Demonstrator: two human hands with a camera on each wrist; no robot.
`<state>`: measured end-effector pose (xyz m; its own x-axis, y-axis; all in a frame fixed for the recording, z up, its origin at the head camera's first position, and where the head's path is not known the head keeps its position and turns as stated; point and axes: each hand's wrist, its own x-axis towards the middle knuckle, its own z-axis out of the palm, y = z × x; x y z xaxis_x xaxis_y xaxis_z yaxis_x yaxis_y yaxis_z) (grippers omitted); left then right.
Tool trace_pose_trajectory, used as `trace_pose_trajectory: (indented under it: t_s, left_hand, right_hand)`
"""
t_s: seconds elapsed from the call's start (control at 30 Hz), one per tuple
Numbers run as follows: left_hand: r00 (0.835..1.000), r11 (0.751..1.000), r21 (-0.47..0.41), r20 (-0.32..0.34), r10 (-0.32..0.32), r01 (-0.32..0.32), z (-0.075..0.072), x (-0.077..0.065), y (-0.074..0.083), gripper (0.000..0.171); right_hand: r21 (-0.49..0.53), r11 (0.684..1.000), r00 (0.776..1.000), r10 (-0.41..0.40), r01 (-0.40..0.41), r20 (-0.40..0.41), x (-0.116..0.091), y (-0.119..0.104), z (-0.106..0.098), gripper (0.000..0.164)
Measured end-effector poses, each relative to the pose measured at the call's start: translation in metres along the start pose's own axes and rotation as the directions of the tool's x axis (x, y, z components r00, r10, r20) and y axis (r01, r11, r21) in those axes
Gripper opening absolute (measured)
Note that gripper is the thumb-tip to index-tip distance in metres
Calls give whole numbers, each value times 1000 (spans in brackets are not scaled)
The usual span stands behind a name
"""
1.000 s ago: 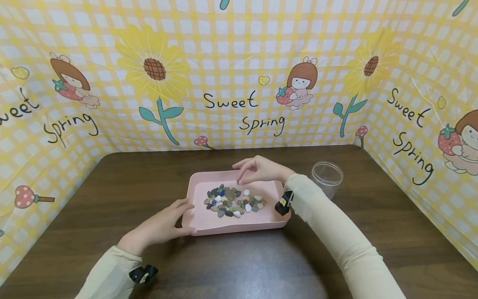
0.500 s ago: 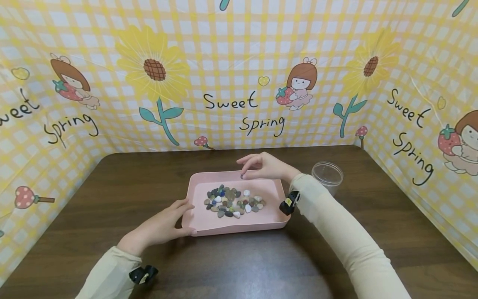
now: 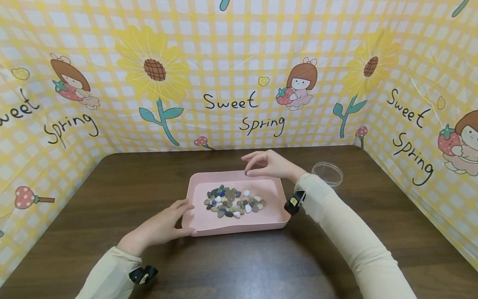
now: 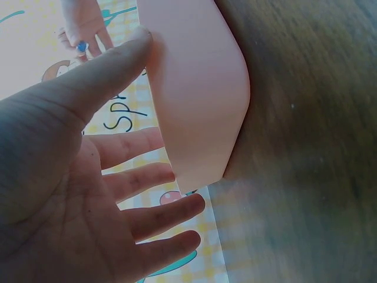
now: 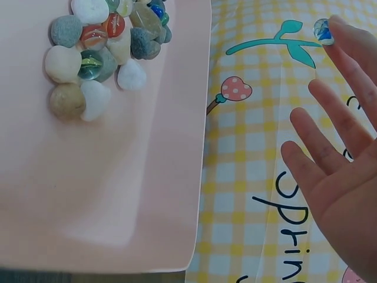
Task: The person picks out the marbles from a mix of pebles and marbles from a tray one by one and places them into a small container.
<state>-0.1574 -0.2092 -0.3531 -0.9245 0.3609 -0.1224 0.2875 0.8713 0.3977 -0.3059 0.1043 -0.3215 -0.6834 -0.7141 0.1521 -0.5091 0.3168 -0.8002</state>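
A pink tray (image 3: pixel 209 229) on the table holds a pile of stones and glass marbles (image 3: pixel 233 201). My left hand (image 3: pixel 158 224) rests at the tray's left end, thumb on the front corner and fingertips at the left rim. In the left wrist view its fingers look fairly straight against the pink wall. Between thumb and index finger, my right hand (image 3: pixel 272 165) pinches a clear blue-and-white glass marble (image 5: pixel 323 32), above the tray's far rim. The other right-hand fingers are spread, with nothing in them.
A clear round jar (image 3: pixel 327 173) stands to the right of the tray, its lower part hidden behind the right sleeve. The dark wooden table (image 3: pixel 239 265) is enclosed on three sides by a yellow checked cloth (image 3: pixel 231 62).
My right hand has moved up and to the right with the marble, from over the tray to its far rim. The left hand and tray have stayed put.
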Motion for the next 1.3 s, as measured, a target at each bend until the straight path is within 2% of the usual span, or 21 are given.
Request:
trace_pose_trajectory:
  t_s: [0.8,1.3]
  left_hand:
    - [1000,1000,-2,-5,-2,2,0,0,-1,80]
    - [1000,1000,-7,-5,3,-3,1,-1,-1,79]
  right_hand:
    - [-24,999,997,29,-30,-69,-24,8,-21,15]
    - [-22,999,991,35,-38,-130,-52,14,-35,16]
